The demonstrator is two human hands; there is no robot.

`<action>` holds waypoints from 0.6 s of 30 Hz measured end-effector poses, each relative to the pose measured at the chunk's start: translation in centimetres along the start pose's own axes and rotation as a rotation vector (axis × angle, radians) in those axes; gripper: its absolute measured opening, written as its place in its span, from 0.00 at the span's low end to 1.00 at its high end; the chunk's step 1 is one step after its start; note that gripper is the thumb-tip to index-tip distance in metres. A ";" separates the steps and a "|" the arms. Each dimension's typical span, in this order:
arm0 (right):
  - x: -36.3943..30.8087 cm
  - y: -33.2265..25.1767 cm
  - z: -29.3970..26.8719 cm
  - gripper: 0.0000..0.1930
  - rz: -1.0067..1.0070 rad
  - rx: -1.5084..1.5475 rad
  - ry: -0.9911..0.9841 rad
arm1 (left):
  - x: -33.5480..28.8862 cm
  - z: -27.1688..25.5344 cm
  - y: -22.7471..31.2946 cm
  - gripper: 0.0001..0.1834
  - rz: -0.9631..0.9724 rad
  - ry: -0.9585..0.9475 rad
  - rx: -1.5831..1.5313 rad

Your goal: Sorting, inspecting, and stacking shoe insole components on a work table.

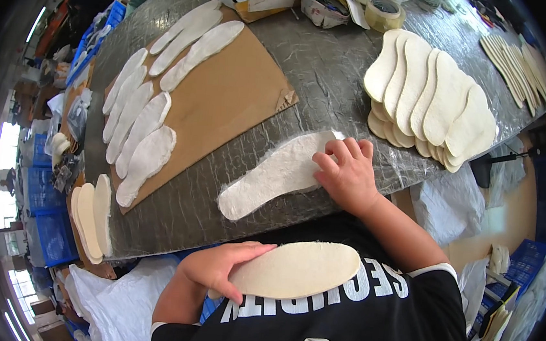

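Note:
My left hand [216, 268] holds a cream flat insole [300, 270] against my black shirt, below the table's near edge. My right hand [348, 174] presses its fingers on the heel end of a white fuzzy insole-shaped piece [272, 177] that lies flat on the grey wrapped table [321, 64]. A fanned stack of cream insoles [431, 103] sits just beyond my right hand.
A brown cardboard sheet [227, 95] carries several white fuzzy pieces [142, 139] in rows. More cream insoles [92, 216] lie at the table's left corner, and another row [519, 65] at the far right. A tape roll [384, 13] and papers are at the back. Blue crates [45, 215] stand left.

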State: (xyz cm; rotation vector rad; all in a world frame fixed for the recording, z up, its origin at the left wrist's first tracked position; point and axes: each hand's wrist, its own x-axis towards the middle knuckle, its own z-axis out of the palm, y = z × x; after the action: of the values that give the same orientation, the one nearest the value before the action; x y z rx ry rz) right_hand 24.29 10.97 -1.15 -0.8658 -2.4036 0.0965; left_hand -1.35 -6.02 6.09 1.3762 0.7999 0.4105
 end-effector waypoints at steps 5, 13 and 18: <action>-0.3 0.0 -0.1 0.22 0.064 0.062 0.050 | 0.1 -1.6 -1.4 0.56 -0.070 0.217 -0.690; -0.9 1.3 -2.2 0.21 0.304 0.458 -0.049 | 1.8 -3.1 -3.8 0.40 0.043 0.628 -0.729; -3.7 3.2 -2.5 0.07 0.946 1.281 0.224 | 0.9 -3.2 -4.4 0.45 -0.044 0.638 -0.624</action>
State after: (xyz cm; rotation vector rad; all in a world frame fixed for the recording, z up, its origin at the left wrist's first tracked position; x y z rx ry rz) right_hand 29.72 10.97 -1.75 -1.0941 -1.0762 1.5531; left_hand -3.83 -3.99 1.63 0.6334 1.0929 0.9982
